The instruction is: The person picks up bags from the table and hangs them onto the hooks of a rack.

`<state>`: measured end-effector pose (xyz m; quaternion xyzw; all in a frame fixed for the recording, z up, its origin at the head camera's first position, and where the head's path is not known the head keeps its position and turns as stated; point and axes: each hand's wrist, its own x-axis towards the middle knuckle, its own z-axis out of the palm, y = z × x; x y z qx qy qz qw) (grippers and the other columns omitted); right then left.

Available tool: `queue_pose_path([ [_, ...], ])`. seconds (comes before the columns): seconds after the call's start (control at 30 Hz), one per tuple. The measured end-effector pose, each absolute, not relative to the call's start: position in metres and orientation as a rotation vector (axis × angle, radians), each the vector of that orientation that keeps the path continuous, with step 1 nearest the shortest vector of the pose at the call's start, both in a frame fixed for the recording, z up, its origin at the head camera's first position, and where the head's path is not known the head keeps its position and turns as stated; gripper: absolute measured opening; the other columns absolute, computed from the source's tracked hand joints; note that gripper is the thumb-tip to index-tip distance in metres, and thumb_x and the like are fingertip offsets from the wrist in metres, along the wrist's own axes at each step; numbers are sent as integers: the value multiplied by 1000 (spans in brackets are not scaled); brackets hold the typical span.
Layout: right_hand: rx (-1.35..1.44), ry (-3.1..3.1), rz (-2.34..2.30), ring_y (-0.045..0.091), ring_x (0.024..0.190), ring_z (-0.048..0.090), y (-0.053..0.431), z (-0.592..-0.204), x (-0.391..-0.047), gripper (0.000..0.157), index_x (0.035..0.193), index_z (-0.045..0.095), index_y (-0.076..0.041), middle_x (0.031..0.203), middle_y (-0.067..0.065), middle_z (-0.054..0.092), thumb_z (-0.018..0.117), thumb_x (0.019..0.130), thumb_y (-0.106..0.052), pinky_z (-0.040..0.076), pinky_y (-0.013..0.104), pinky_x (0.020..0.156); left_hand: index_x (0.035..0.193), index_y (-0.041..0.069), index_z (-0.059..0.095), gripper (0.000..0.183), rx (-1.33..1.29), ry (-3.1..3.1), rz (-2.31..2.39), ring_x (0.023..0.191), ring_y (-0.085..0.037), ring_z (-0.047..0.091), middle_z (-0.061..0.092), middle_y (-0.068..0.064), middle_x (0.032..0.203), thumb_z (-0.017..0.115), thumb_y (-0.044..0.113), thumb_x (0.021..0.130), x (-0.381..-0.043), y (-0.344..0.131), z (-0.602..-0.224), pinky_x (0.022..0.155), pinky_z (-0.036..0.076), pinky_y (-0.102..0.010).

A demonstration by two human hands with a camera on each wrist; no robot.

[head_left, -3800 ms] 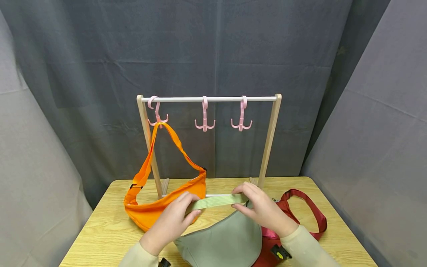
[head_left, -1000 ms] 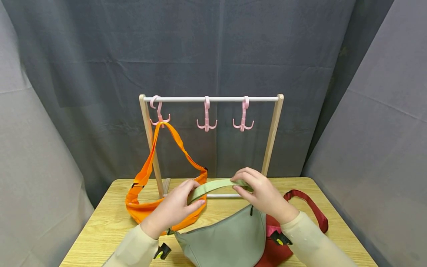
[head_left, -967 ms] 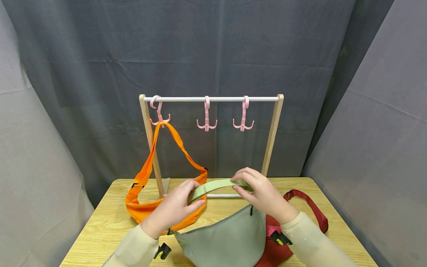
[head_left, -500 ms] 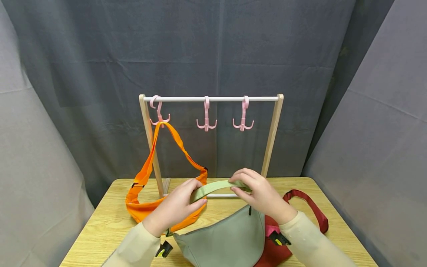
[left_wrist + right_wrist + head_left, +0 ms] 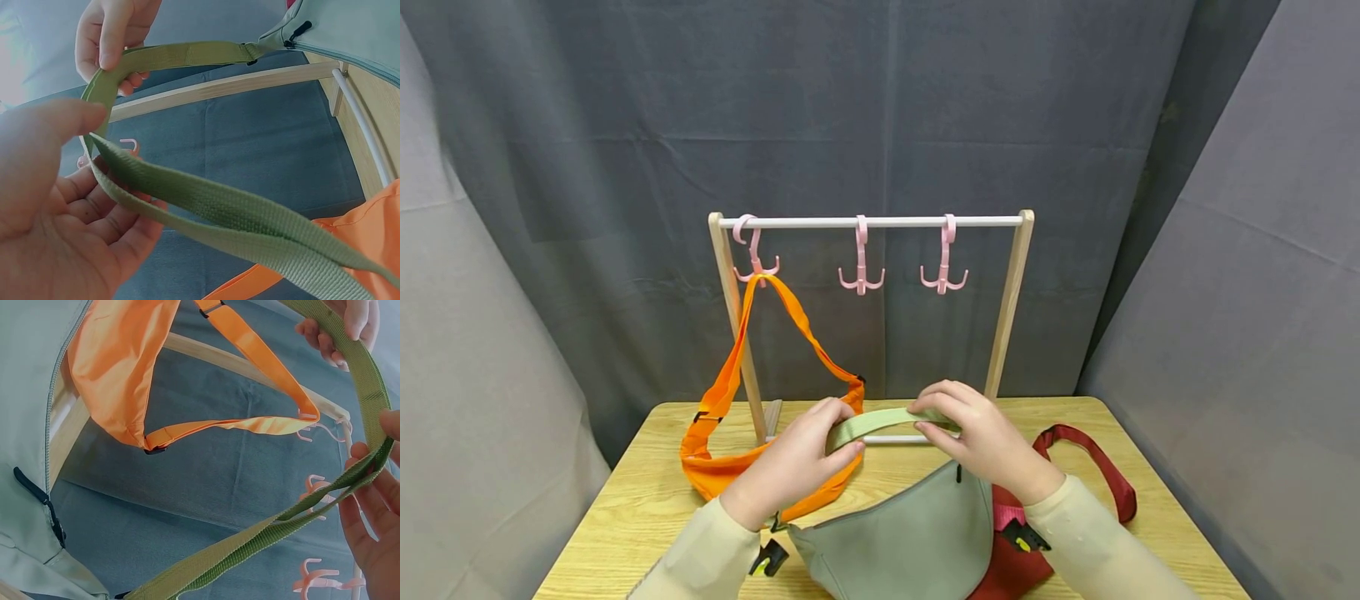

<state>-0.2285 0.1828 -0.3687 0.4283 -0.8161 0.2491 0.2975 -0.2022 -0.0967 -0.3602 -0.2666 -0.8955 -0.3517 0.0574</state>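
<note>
Both hands hold the pale green strap [image 5: 880, 421] of a grey-green crossbody bag [image 5: 902, 533] in front of the rack. My left hand [image 5: 793, 458] pinches it between thumb and fingers on the left; my right hand [image 5: 977, 433] pinches it on the right. The strap arches between them, and the wrist views show it doubled below each grip. Beneath the hands, the bag's body is at the table's near side, its lower edge out of view. An orange bag [image 5: 711, 477] is hung by its strap from the left pink hook [image 5: 756, 262], partly behind my left hand.
A rack with a white rail [image 5: 902, 222] and wooden posts [image 5: 1009, 300] stands at the back of the table [image 5: 625, 517]. The middle hook [image 5: 861, 267] and right hook [image 5: 943, 267] bear no bag. A red bag [image 5: 1011, 567] lies partly under the grey-green one and my right forearm.
Since the oldest frame both hands have lifted the green strap a little, and it now arches. Over the last second the hands have drawn slightly closer together, still holding it.
</note>
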Motion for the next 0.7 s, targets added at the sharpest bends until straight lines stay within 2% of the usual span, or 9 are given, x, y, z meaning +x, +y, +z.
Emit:
queue_pose_path([
  [0.33, 1159, -2180, 643, 12, 105, 63, 182, -364, -229, 27, 112, 74, -18, 113, -5, 68, 81, 88, -11, 56, 26, 86, 105, 18, 58, 16, -815, -2695, -1034, 73, -11, 48, 50, 6, 89, 73, 18, 97, -203, -98, -356, 63, 44, -25],
  [0.7, 1193, -2190, 614, 11, 105, 64, 182, -357, -228, 27, 113, 73, -20, 112, -6, 68, 81, 89, -12, 57, 27, 87, 107, 18, 59, 17, -815, -2713, -1055, 75, -12, 50, 52, 6, 93, 73, 21, 98, -202, -104, -351, 66, 46, -24],
])
